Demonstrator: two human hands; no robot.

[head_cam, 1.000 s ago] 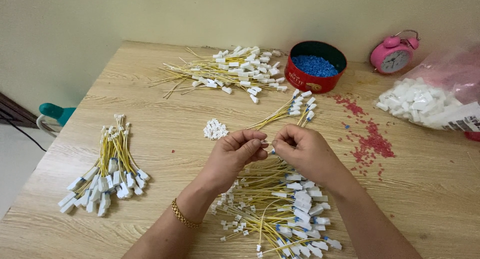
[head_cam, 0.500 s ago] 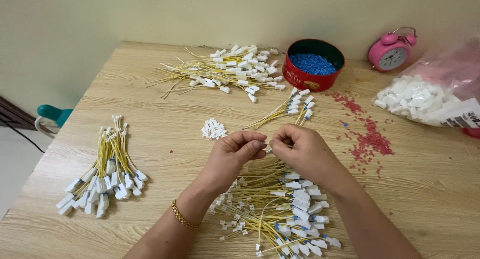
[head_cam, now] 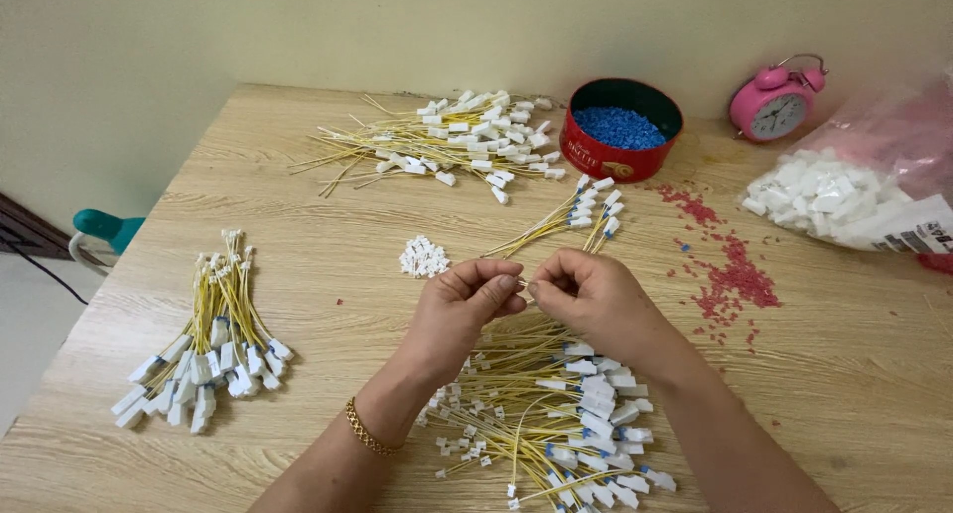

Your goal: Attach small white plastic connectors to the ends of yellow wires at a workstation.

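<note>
A light wood-grain counter (head_cam: 228, 176) stands against a plain pale yellow-green wall (head_cam: 298, 27), evenly lit; pale floor (head_cam: 25, 324) at left.

Right of the round red tin (head_cam: 617, 160) lies a clear plastic bag (head_cam: 864, 176) of white pieces, bearing a white label (head_cam: 908, 237)

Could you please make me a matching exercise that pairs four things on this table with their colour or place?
Things:
1. round tin
2. alarm clock
3. clear bag
4. small heap of white clips

Descriptions:
A. pink, at the wall on the right
B. red, filled with blue pellets
C. just beyond the left hand
D. holds white plastic pieces, at the right edge

Pairs: 1-B, 2-A, 3-D, 4-C
</note>
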